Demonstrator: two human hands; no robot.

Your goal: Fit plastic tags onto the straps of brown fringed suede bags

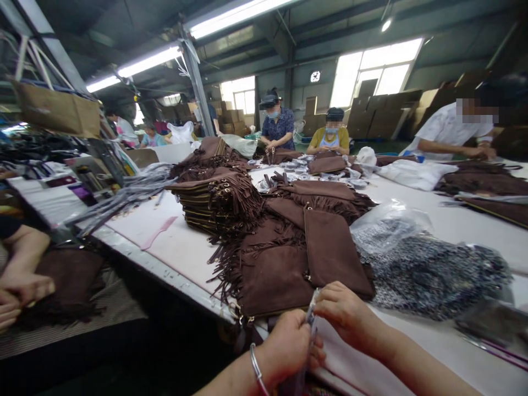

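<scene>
My left hand point(286, 341), with a silver bangle at the wrist, is closed on a narrow strip in clear plastic point(312, 313). My right hand point(340, 308) pinches the upper end of the same strip, close beside the left. Both hands are at the near table edge, just below a brown fringed bag point(272, 275) lying flat with metal rings at its lower corner. A smooth brown pouch point(334, 247) lies partly over that bag. Behind them rises a stack of brown fringed bags point(218, 203) with zips and rings. What the strip holds inside is hard to make out.
A large plastic bag of small dark pieces point(433, 269) lies at the right. A pink comb point(159, 234) is on the table point(193, 258) at the left. Another person's hands point(28, 286) rest by brown material at far left. Several people work across the table.
</scene>
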